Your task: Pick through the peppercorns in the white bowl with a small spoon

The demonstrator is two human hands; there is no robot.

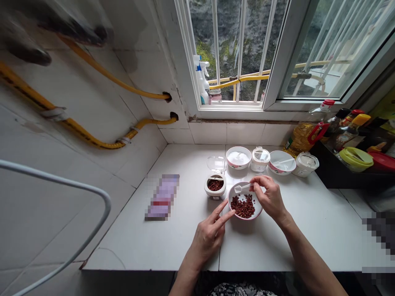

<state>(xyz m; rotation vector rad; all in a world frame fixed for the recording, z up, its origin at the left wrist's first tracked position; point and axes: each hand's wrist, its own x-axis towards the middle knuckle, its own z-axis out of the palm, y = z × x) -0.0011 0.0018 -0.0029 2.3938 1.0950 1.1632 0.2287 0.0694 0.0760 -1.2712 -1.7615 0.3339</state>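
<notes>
My right hand pinches the handle of a small clear plastic spoon. The spoon's scoop end is over the far side of a white bowl with a pink rim. Dark reddish-brown peppercorns lie in that bowl. With index and middle fingers stretched out, my left hand touches the bowl's left rim; its other fingers are curled. Just left of the bowl stands a small white seasoning jar, its clear lid raised, with similar peppercorns inside.
Behind are a bowl of white grains, a lidded jar, a bowl holding a clear spoon and another jar. An oil bottle and a dark rack stand right. A blurred purple packet lies left.
</notes>
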